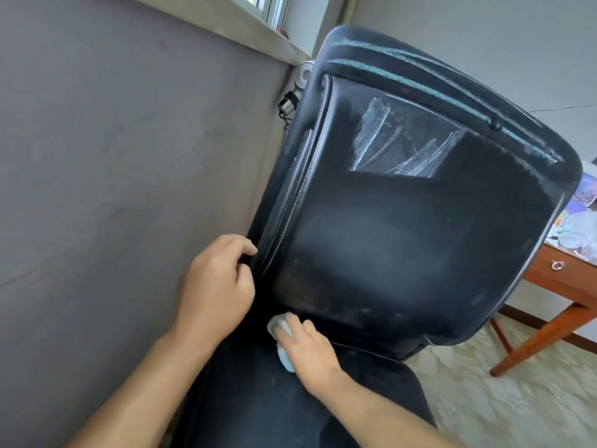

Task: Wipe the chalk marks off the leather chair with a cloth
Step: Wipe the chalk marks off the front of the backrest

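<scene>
A black leather chair (403, 237) fills the middle of the view, its backrest facing me. White chalk marks (387, 140) streak the upper panel of the backrest. My left hand (216, 279) grips the chair's left edge, fingers curled round the rim. My right hand (307, 347) holds a pale blue cloth (284, 357) low down where the backrest meets the seat, fingers bent over it. Most of the cloth is hidden under that hand.
A grey upholstered wall panel (113, 173) runs along the left, with a window sill (245, 24) above. A wooden table (562, 286) with a drawer and cluttered top stands at the right. Pale patterned flooring (504, 392) lies below it.
</scene>
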A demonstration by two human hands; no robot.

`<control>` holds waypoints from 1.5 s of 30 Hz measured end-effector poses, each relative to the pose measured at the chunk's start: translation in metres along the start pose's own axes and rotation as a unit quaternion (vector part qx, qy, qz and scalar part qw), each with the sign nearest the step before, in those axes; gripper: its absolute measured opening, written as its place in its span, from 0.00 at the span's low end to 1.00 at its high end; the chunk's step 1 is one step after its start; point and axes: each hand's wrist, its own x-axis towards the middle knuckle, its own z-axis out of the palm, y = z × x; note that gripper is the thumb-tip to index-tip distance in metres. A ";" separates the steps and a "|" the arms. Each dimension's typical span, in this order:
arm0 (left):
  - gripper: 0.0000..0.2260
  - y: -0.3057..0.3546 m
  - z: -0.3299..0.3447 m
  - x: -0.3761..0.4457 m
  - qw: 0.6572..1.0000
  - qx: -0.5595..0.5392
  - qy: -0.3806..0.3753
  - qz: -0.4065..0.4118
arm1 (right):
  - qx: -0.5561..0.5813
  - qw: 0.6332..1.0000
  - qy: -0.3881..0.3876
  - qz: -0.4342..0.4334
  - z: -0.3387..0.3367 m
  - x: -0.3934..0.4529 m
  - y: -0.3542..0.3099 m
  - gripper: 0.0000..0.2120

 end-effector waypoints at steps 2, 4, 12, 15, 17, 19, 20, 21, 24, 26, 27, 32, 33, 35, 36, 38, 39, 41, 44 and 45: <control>0.18 -0.004 0.005 0.001 0.997 0.038 -0.031 0.052 | 0.020 1.000 -0.016 -0.014 -0.018 0.001 -0.001 0.26; 0.21 0.000 0.016 0.004 0.990 0.070 -0.059 0.110 | 0.015 0.997 0.033 -0.064 -0.063 0.010 0.000 0.22; 0.29 0.032 0.026 0.046 0.983 0.059 -0.070 0.157 | -0.088 0.945 0.314 0.010 -0.235 0.049 0.062 0.22; 0.31 0.036 0.030 0.051 0.977 0.090 -0.064 0.185 | -0.118 0.925 0.352 0.081 -0.284 0.091 0.089 0.24; 0.35 0.042 0.038 0.053 0.960 0.143 -0.059 0.233 | -0.138 0.916 0.353 0.132 -0.297 0.127 0.095 0.21; 0.37 0.047 0.045 0.059 0.947 0.193 -0.051 0.254 | -0.147 0.905 0.359 0.174 -0.290 0.156 0.091 0.18; 0.38 0.047 0.047 0.063 0.944 0.208 -0.050 0.251 | -0.139 0.899 0.370 0.191 -0.280 0.164 0.086 0.17; 0.40 0.048 0.049 0.066 0.944 0.215 -0.052 0.244 | -0.128 0.892 0.384 0.202 -0.270 0.168 0.081 0.16; 0.46 0.045 0.057 0.073 0.944 0.218 -0.054 0.240 | -0.138 0.881 0.414 0.184 -0.243 0.156 0.074 0.11; 0.47 0.045 0.061 0.074 0.947 0.209 -0.046 0.238 | -0.200 0.887 0.397 0.123 -0.235 0.142 0.084 0.10; 0.47 0.045 0.062 0.074 0.949 0.204 -0.043 0.235 | -0.228 0.891 0.384 0.085 -0.237 0.137 0.094 0.10; 0.47 0.048 0.066 0.075 0.951 0.197 -0.042 0.236 | -0.300 0.878 0.364 0.079 -0.284 0.149 0.132 0.15; 0.47 0.047 0.066 0.075 0.951 0.197 -0.043 0.235 | -0.304 0.877 0.360 0.094 -0.291 0.156 0.133 0.15; 0.48 0.045 0.064 0.077 0.950 0.198 -0.049 0.238 | -0.308 0.882 0.340 0.111 -0.297 0.166 0.130 0.14; 0.48 0.043 0.063 0.079 0.948 0.199 -0.054 0.241 | -0.308 0.883 0.333 0.119 -0.297 0.169 0.130 0.14; 0.48 0.043 0.061 0.079 0.948 0.198 -0.056 0.242 | -0.305 0.881 0.333 0.141 -0.298 0.172 0.131 0.14; 0.48 0.042 0.061 0.079 0.949 0.196 -0.054 0.241 | -0.304 0.878 0.336 0.153 -0.301 0.174 0.129 0.14; 0.48 0.043 0.060 0.079 0.951 0.191 -0.058 0.237 | -0.300 0.883 0.318 0.172 -0.305 0.176 0.122 0.14; 0.48 0.046 0.059 0.077 0.950 0.199 -0.051 0.235 | -0.251 0.892 0.289 0.238 -0.297 0.177 0.101 0.15; 0.47 0.047 0.058 0.074 0.950 0.205 -0.051 0.231 | -0.231 0.893 0.293 0.252 -0.293 0.176 0.092 0.15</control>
